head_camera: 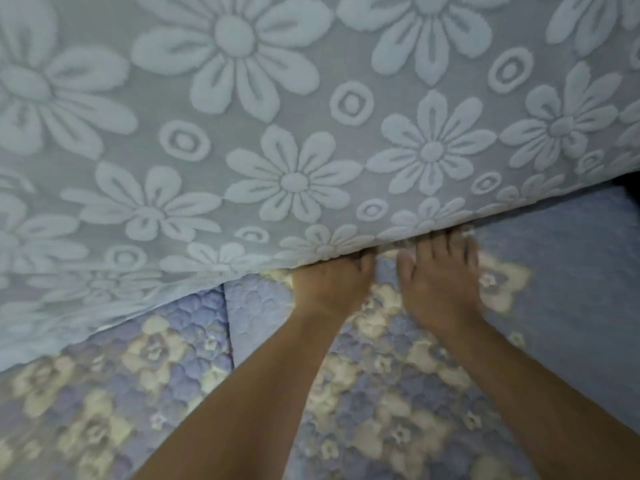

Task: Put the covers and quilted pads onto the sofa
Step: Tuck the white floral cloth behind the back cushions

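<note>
A pale blue cover (277,116) with raised daisy shapes hangs down the sofa back and fills the upper part of the view. Below it lies a quilted pad (381,393) in lilac with cream flowers, on the seat. A second quilted pad (121,375) lies to its left, with a seam between them. My left hand (332,282) and my right hand (440,282) lie flat on the pad, side by side. Their fingertips reach into the crease under the cover's lower edge and are partly hidden there.
A plain lilac stretch of pad (571,289) runs off to the right of my right hand. A dark gap (628,185) shows at the right edge where the cover ends.
</note>
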Available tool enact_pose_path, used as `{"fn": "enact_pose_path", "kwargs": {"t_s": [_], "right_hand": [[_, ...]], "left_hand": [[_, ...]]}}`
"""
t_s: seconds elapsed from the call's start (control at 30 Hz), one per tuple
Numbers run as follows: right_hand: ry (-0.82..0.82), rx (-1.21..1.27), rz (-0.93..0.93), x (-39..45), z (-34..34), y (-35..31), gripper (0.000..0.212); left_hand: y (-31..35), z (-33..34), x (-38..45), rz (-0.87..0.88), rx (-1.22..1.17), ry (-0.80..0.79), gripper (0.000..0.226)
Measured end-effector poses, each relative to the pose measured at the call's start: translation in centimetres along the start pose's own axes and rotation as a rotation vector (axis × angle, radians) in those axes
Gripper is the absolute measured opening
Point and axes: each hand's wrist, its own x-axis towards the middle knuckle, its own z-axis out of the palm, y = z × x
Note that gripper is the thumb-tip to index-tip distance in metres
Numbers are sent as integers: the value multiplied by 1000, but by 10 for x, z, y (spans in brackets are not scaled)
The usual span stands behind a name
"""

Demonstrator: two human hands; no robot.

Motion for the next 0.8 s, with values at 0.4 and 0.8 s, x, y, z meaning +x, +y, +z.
{"fn": "enact_pose_path", "kwargs": {"t_s": [0.4, 0.8], "right_hand": [[-107, -20, -309, -30, 10, -186, 29], [-225, -6, -257, -118, 5, -241, 66]], "left_hand": [[-258, -12, -124, -416, 63, -109, 72], [-317, -17, -169, -451, -122, -21, 81]]}}
